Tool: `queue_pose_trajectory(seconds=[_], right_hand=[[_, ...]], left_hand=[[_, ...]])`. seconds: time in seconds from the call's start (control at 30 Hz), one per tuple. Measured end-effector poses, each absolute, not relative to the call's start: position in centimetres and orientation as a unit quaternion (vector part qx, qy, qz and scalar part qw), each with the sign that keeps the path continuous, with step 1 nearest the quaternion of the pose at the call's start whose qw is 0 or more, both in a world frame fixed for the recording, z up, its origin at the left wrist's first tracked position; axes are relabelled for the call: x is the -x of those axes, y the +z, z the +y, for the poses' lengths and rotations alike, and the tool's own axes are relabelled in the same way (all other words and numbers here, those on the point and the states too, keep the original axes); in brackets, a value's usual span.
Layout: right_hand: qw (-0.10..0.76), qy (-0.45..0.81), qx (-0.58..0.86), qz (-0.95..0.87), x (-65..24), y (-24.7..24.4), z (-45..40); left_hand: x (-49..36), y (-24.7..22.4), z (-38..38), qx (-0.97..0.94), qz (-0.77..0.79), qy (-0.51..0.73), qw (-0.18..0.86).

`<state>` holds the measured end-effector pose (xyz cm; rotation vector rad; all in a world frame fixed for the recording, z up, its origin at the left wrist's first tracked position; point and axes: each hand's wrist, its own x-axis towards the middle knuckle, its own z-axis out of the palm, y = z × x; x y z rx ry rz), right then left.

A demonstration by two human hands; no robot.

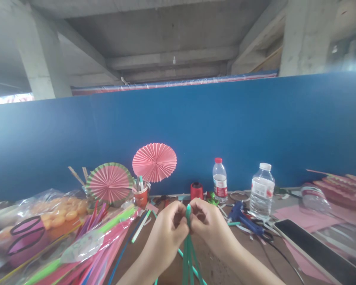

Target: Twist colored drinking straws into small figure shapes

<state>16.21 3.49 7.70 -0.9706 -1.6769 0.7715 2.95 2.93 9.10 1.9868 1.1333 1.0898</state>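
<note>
My left hand (171, 226) and my right hand (209, 226) meet in front of me, thumbs and fingertips pinching the top of a bunch of flat green strips (190, 261). The strips come together in a small rounded tip between my fingers, and their loose ends hang down and spread toward the table's near edge. Whether they are ribbon, paper or plastic I cannot tell. Another thin green strip (195, 272) lies on the brown table (225, 265) behind them.
Left are pink and green strips in clear wrap (86, 241) and a bag of orange balls (68, 211). Pleated paper fans (154, 162) stand behind. Right are water bottles (262, 192), a blue glue gun (246, 219), pink paper (308, 217) and a phone (317, 251). A blue partition (195, 118) closes the back.
</note>
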Motion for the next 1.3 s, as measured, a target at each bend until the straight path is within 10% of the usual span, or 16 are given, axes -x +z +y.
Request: queue_pose_trajectory(seconds=[0.8, 1.3], right_hand=[[0.593, 0.175, 0.349, -0.705, -16.0, 7.2, 3.6], [0.56, 0.386, 0.382, -0.625, -15.4, 6.7, 4.4]], left_hand=[[-3.0, 8.1, 4.1, -0.699, 0.446, 0.488, 0.272], [-2.9, 7.5, 3.6, -0.791, 0.42, 0.439, 0.064]])
